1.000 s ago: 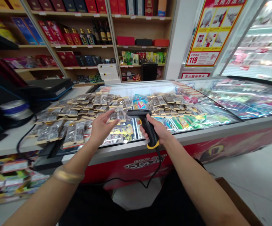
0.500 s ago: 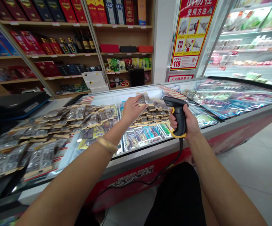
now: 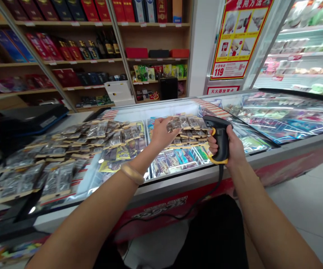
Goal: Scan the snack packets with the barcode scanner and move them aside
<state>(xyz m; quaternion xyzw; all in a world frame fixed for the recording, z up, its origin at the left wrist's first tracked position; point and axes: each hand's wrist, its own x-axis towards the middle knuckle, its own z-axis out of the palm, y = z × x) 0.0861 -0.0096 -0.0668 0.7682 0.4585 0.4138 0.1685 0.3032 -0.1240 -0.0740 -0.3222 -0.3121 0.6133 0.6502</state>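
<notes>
My right hand (image 3: 232, 145) is wrapped round the grip of a black and yellow barcode scanner (image 3: 220, 140), its head pointing left over a pile of small packets. A cable hangs from the scanner's base. My left hand (image 3: 162, 133), with a gold bangle (image 3: 132, 174) at the wrist, is at the left end of that pile. Its thumb and fingers close round a small clear packet (image 3: 173, 124) with dark contents; I cannot tell if it is lifted. More such packets (image 3: 193, 122) lie stacked beside it, between my two hands.
A larger heap of the same packets (image 3: 57, 149) spreads over the left of the glass-topped freezer (image 3: 178, 180). Frozen goods show through the glass. Shelves with boxes (image 3: 137, 53) stand behind, and a lit chiller (image 3: 304, 56) at right. The scanner's cable (image 3: 161, 216) loops along the freezer front.
The view has swung a little to the left. My left fingers, spread over the packets before, have drawn in round one. My right hand still holds the scanner.
</notes>
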